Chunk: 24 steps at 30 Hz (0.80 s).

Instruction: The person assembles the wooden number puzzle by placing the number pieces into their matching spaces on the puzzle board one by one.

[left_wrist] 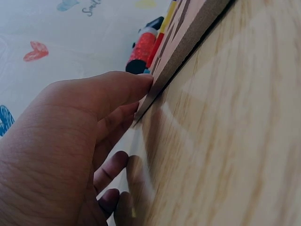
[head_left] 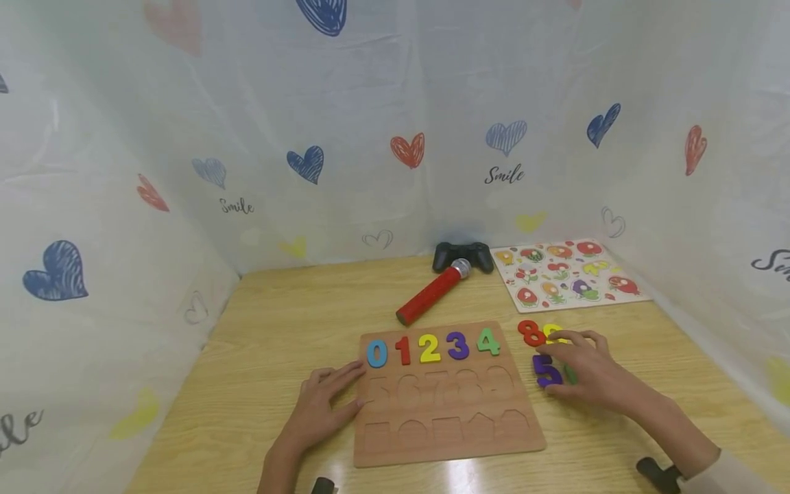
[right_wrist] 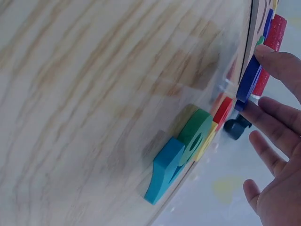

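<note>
In the head view a wooden number board [head_left: 450, 439] lies on the table, with the digits 0 [head_left: 377, 353], 1 [head_left: 403, 350], 2 [head_left: 429, 348], 3 [head_left: 458, 346] and 4 [head_left: 488, 342] along its top row. My left hand [head_left: 324, 405] touches the board's left edge with thumb and fingertips. Beside the right edge, my right hand [head_left: 592, 374] pinches a purple number 5 [right_wrist: 250, 80] between thumb and fingers, raised off the table in the right wrist view. Near it lie a red 8 [head_left: 531, 333], a yellow piece [head_left: 554, 334], a green piece [right_wrist: 195, 136] and a blue piece [right_wrist: 164, 169].
Behind the board lie a red microphone [head_left: 432, 295] and a black game controller [head_left: 463, 255]. A fruit puzzle board [head_left: 568, 276] rests at the back right. A white curtain [head_left: 345, 213] printed with hearts borders the wooden table [head_left: 278, 315].
</note>
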Tool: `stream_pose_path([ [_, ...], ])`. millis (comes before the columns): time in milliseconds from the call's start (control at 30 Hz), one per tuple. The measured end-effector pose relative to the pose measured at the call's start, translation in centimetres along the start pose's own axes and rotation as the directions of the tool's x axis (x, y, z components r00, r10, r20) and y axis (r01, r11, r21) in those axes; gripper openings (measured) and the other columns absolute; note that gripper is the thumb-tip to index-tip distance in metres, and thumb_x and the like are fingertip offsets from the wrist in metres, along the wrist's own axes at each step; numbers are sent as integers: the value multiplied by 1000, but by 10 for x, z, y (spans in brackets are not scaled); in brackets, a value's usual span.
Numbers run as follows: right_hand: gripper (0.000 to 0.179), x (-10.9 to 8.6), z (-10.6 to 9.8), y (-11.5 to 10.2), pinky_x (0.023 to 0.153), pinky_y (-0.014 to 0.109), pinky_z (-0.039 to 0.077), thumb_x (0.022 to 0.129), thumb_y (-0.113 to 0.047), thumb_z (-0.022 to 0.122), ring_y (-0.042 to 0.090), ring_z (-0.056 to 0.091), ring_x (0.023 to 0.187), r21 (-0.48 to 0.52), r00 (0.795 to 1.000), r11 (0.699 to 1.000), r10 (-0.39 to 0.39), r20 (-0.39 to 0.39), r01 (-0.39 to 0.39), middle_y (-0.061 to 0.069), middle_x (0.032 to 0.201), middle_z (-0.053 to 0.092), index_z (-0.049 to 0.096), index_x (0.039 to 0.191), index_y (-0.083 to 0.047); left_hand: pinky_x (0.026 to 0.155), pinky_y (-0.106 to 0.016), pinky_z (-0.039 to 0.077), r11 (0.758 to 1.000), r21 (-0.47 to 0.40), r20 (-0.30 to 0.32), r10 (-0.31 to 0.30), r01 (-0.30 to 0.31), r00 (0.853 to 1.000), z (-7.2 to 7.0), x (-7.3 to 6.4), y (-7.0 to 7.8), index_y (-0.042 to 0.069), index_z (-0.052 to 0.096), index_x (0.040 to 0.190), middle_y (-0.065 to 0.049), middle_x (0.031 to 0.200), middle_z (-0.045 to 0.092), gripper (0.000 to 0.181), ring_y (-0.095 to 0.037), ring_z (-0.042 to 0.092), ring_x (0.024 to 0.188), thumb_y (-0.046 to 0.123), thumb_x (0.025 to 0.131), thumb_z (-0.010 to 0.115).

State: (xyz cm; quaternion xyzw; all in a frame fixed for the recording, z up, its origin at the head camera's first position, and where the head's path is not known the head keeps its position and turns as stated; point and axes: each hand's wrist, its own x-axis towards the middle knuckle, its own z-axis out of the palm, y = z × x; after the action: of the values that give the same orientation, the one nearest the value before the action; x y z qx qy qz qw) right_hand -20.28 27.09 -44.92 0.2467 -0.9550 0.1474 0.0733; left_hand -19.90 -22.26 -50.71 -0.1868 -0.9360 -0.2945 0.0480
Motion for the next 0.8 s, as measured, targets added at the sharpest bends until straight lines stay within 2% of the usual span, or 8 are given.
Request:
stream_pose_path([
  [267, 59, 1, -3, -8, 98, 64, 19, 74, -37, 88, 42, 46, 124, 9, 1000, 1000, -1, 14, 1, 14, 126, 64, 70, 123, -10, 97, -49, 29, 1000, 2, 4, -1, 1, 1000, 1, -1, -1, 34, 58, 142, 20, 150, 46, 55, -21, 39, 125, 49, 90, 69],
  [567, 60, 3, -4, -17, 96, 63, 22, 73, -36, 89, 38, 50, 121, -19, 998, 998, -62, -25, 61, 1, 117, 70, 70, 124, -10, 98, -50, 29, 1000, -3, -2, 6, -6, 1000, -1, -1, -1, 32, 59, 141, 18, 149, 48, 55, -23, 40, 125, 48, 90, 69],
  [800, 57, 7, -6, -24, 98, 64, 20, 74, -34, 89, 39, 48, 123, 5, 998, 998, -64, -2, 64, 6, 122, 67, 70, 122, -10, 98, -50, 30, 1000, 8, 7, -10, 10, 1000, -1, -1, 0, 34, 58, 142, 20, 150, 46, 55, -23, 39, 127, 51, 90, 67],
])
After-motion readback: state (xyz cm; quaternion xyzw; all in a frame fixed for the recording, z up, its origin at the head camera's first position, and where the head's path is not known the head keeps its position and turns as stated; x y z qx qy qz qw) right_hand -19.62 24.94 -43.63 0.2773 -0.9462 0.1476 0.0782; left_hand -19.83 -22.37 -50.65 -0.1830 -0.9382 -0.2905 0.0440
